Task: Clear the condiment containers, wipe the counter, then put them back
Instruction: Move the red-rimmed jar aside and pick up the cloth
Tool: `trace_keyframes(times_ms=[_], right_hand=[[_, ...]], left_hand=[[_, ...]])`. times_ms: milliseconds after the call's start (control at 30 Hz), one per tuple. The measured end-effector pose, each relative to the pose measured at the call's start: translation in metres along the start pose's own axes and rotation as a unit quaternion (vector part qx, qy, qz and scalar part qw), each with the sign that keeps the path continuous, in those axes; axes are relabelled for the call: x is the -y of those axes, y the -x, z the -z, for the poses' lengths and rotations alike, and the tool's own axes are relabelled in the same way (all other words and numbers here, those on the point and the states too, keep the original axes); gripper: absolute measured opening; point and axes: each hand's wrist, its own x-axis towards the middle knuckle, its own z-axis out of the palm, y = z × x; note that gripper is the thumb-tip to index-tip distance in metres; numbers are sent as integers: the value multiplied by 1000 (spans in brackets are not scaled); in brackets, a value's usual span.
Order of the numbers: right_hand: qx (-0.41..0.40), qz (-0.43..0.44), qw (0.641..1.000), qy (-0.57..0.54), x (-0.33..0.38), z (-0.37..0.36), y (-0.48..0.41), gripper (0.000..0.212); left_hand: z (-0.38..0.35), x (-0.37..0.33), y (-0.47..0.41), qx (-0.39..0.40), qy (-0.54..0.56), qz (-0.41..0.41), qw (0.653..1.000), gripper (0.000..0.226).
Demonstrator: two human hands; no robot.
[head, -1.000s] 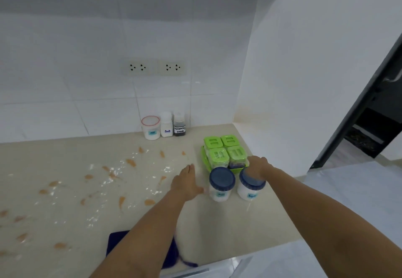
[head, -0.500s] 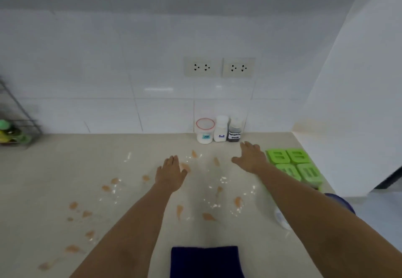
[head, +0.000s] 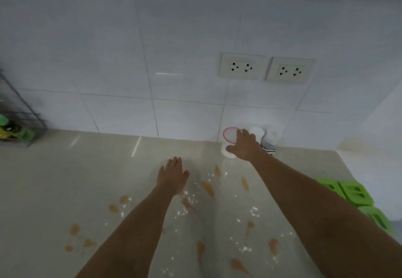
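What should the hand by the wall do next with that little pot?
Probably close around the red-rimmed pot and lift it away. The right hand is spread over it, not gripping yet, and orange stains and white specks cover the counter, so the pots by the wall likely must go before wiping.

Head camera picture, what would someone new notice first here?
Orange-brown stains and white crumbs spatter the middle of the counter. The right hand reaches the red-rimmed tub by the back wall, while the left hand hovers flat above the mess. Bright green lids sit at the right edge.
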Motion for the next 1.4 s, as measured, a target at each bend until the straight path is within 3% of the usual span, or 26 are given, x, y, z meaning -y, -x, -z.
trace_keyframes(times_ms=[333, 433, 533, 700, 867, 933, 1100, 1400], right_hand=[[14, -51, 997, 55, 19, -16, -64, 77], [24, -93, 995, 13, 22, -17, -66, 88], [48, -69, 996, -9, 26, -23, -66, 106], [45, -61, 991, -107, 26, -33, -65, 107], [33, -55, 990, -124, 29, -31, -49, 99], [32, -52, 990, -124, 30, -27, -38, 100], [11, -46, 992, -115, 29, -11, 1, 103], [-15, -50, 991, -120, -9, 12, 98, 104]], left_hand=[[-22, 7, -53, -21, 6, -2, 1000, 58], [-30, 8, -58, -21, 3, -11, 1000, 59], [-37, 10, -61, -34, -3, -14, 999, 60], [-42, 10, -60, -50, -14, -14, 999, 97], [-38, 11, -56, -43, -4, -18, 999, 102], [-35, 10, -50, -37, 7, -17, 999, 99], [-25, -1, -21, -33, 8, -32, 999, 63], [-20, -40, 55, -90, -19, -103, 990, 60]])
